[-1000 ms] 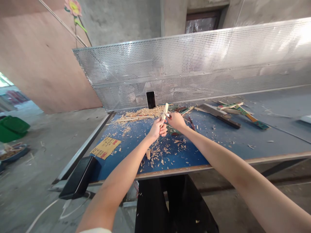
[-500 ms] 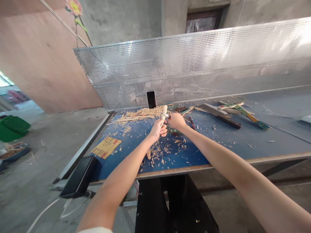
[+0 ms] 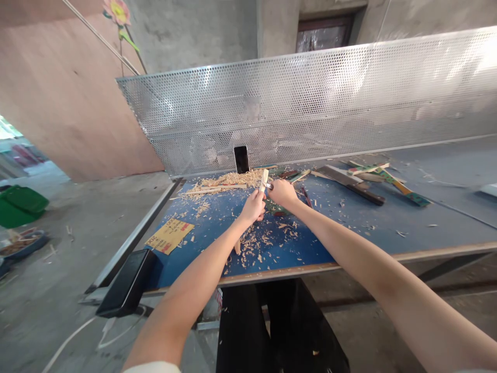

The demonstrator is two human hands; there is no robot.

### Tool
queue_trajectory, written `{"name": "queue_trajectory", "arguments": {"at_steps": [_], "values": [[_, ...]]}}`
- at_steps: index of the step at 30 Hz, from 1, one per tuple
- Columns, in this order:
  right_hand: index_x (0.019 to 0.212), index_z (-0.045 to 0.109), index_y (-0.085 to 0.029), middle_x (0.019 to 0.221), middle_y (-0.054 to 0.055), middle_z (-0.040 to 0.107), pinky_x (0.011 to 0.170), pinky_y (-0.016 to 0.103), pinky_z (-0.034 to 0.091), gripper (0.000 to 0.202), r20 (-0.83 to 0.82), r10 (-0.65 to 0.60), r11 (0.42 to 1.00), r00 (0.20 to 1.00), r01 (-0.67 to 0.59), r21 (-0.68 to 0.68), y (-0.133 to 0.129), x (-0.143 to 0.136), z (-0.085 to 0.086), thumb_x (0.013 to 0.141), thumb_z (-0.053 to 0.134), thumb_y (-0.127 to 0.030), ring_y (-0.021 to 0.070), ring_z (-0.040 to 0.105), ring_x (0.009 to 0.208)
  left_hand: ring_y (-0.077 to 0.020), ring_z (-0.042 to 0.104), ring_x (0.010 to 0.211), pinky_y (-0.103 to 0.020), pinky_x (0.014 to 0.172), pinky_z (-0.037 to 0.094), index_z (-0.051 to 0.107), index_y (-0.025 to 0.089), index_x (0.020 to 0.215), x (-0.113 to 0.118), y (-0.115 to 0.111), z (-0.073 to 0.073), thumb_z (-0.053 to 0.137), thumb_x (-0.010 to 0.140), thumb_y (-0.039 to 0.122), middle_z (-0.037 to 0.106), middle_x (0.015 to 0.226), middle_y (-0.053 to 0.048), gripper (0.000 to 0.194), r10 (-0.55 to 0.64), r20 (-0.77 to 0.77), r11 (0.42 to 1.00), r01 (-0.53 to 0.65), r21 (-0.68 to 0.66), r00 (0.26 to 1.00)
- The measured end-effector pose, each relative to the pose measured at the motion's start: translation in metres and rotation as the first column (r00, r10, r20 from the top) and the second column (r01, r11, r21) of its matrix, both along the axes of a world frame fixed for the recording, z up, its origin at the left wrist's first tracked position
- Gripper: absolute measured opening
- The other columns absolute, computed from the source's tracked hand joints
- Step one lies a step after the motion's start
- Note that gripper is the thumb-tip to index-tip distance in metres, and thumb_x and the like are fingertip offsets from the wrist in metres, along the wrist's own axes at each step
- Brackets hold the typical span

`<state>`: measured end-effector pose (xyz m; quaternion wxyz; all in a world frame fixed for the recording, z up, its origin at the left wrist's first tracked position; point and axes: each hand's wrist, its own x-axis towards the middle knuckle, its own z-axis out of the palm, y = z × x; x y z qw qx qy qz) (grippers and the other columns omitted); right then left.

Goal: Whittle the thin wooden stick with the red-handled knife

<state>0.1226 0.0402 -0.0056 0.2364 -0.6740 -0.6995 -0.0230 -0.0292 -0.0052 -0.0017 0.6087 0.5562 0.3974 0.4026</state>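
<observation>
The left hand [image 3: 253,207] is curled round the lower part of a piece of pale wood [image 3: 264,178], thumb laid along it, so that the upper end stands bare and tilted up over the table, probably to give a blade room; the right hand [image 3: 283,192], just beside it, is closed in a fist around a small tool [image 3: 269,185], whose metal tip meets or nearly meets the wood, too small to tell which; gripping the tool so near its tip looks meant for short, controlled strokes; wood shavings [image 3: 217,181] are heaped beyond the hands and scattered beneath them; a phone [image 3: 241,159] stands upright past the heap, its screen side towards the person, perhaps for easy viewing; a saw [image 3: 337,176] and a painted strip [image 3: 404,190] lie well to the right of the right hand, out of its way; a printed tan sheet [image 3: 170,235] lies left of the left hand, nearer the body
</observation>
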Motion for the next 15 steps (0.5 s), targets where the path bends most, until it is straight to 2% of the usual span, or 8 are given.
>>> {"name": "queue_trajectory", "arguments": {"at_steps": [4, 7, 11, 15], "values": [[0.093, 0.078, -0.017, 0.095, 0.016, 0.077, 0.078, 0.033, 0.051, 0.025, -0.002, -0.021, 1.000, 1.000, 0.021, -0.015, 0.0010, -0.0005, 0.0007, 0.089, 0.056, -0.029, 0.0270, 0.072, 0.087, -0.0063, 0.020, 0.031, -0.015, 0.035, 0.018, 0.039, 0.026, 0.085, 0.0022, 0.0019, 0.0005, 0.050, 0.097, 0.051, 0.024, 0.046, 0.013, 0.030, -0.020, 0.039, 0.993, 0.024, -0.114, 0.999], [0.092, 0.077, -0.017, 0.095, 0.016, 0.077, 0.079, 0.034, 0.051, 0.024, 0.003, -0.029, 0.999, 1.000, 0.030, -0.015, 0.0023, -0.0011, 0.0014, 0.087, 0.058, -0.031, 0.0274, 0.072, 0.088, -0.0067, 0.018, 0.031, -0.015, 0.035, 0.018, 0.037, 0.026, 0.084, 0.0026, 0.0012, 0.0030, 0.047, 0.097, 0.049, 0.023, 0.046, 0.013, 0.029, -0.031, 0.052, 0.988, 0.039, -0.153, 0.998], [0.092, 0.078, -0.017, 0.096, 0.017, 0.076, 0.078, 0.035, 0.051, 0.025, -0.007, -0.040, 0.998, 0.999, 0.040, -0.039, 0.0033, -0.0013, 0.0035, 0.086, 0.057, -0.029, 0.0278, 0.072, 0.088, -0.0072, 0.018, 0.032, -0.016, 0.035, 0.018, 0.036, 0.026, 0.083, 0.0022, 0.0012, 0.0039, 0.046, 0.097, 0.049, 0.022, 0.046, 0.013, 0.028, -0.037, 0.048, 0.986, 0.045, -0.158, 0.998], [0.093, 0.078, -0.016, 0.096, 0.018, 0.076, 0.078, 0.035, 0.050, 0.027, -0.003, -0.034, 0.999, 0.999, 0.033, -0.041, 0.0029, -0.0007, 0.0054, 0.085, 0.056, -0.028, 0.0274, 0.071, 0.088, -0.0068, 0.019, 0.032, -0.017, 0.037, 0.015, 0.037, 0.026, 0.084, 0.0030, 0.0038, -0.0015, 0.050, 0.096, 0.054, 0.023, 0.048, 0.013, 0.034, -0.004, 0.009, 0.995, 0.005, -0.097, 1.000]]}}
